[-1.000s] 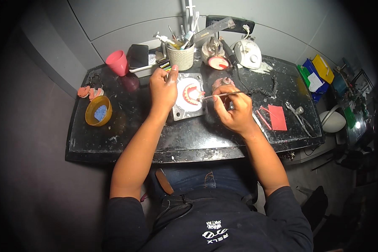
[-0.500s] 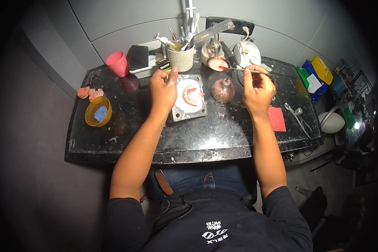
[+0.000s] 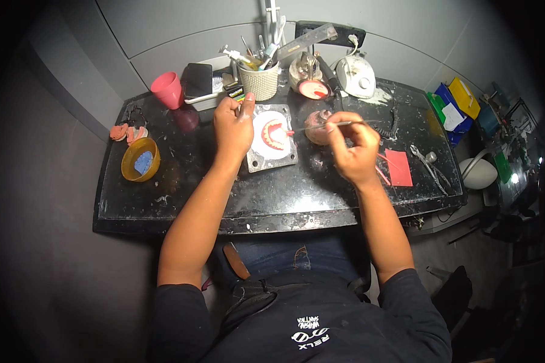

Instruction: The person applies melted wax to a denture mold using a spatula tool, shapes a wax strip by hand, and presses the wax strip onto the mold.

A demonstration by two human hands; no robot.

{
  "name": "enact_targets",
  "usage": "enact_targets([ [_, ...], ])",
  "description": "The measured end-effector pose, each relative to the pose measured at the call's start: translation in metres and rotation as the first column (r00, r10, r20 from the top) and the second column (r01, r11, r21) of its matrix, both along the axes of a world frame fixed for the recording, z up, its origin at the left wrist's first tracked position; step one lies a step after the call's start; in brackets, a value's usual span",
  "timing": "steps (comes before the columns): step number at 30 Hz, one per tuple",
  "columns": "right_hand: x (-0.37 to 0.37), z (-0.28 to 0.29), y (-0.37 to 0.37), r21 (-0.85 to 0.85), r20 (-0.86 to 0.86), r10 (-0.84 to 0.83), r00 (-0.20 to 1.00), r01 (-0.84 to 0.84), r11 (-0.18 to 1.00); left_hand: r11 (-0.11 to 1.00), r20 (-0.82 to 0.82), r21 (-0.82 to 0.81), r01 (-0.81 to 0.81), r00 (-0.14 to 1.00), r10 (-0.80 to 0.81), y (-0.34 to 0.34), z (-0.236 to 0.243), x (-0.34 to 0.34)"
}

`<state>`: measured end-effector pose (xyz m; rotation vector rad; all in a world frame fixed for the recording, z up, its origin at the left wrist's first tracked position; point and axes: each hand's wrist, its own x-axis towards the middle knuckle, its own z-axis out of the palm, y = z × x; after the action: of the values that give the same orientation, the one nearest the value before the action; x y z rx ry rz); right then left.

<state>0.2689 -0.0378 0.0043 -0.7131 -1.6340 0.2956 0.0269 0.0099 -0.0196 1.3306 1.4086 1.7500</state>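
Note:
My left hand (image 3: pixel 234 127) is closed on the left side of a square metal flask (image 3: pixel 259 162), whose white disc carries a denture (image 3: pixel 273 134) with red gum and pale teeth. My right hand (image 3: pixel 349 145) holds a thin metal instrument (image 3: pixel 360 122) in a pinch. Its tip points left, close to a red piece at the flask's right side; I cannot tell whether they touch. Behind my right fingers stands a pinkish, stained round burner (image 3: pixel 315 127), partly hidden.
Pink cup (image 3: pixel 166 91), tool holder (image 3: pixel 259 83), red wax dish (image 3: pixel 313 89) and white device (image 3: pixel 356 78) line the back. A yellow bowl (image 3: pixel 131 166) and models (image 3: pixel 119 132) lie left; a pink sheet (image 3: pixel 401 169) and pliers (image 3: pixel 436 166) right. Colored bins (image 3: pixel 457 115) stand beyond.
My right hand with the instrument moved right toward the red dish half a second ago, and is now back left and lower, beside the flask. My left hand stays on the flask.

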Motion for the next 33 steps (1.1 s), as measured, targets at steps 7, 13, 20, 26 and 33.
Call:
enact_targets([
  [7,-0.011,0.002,-0.009,0.049,0.184,0.034,0.982,-0.044,0.998,1.000,-0.025,-0.013,0.006,1.000,-0.007,0.000,0.000,-0.001],
  [13,-0.015,0.001,-0.010,0.025,0.214,0.056,0.975,-0.063,0.998,0.999,-0.012,0.029,0.014,1.000,-0.014,-0.002,0.001,0.001],
  [20,-0.015,-0.001,-0.009,0.000,0.161,0.045,0.986,-0.046,0.999,1.000,-0.014,-0.015,0.017,1.000,-0.017,-0.001,0.002,-0.001],
  [26,-0.009,-0.002,-0.004,-0.020,0.110,0.002,0.994,0.000,1.000,0.999,0.000,-0.019,0.027,1.000,-0.027,-0.004,0.005,0.000],
  [33,0.027,0.005,0.034,-0.017,-0.251,-0.258,0.933,0.262,0.965,0.999,0.004,0.001,0.039,0.999,-0.039,-0.005,0.007,0.001],
])
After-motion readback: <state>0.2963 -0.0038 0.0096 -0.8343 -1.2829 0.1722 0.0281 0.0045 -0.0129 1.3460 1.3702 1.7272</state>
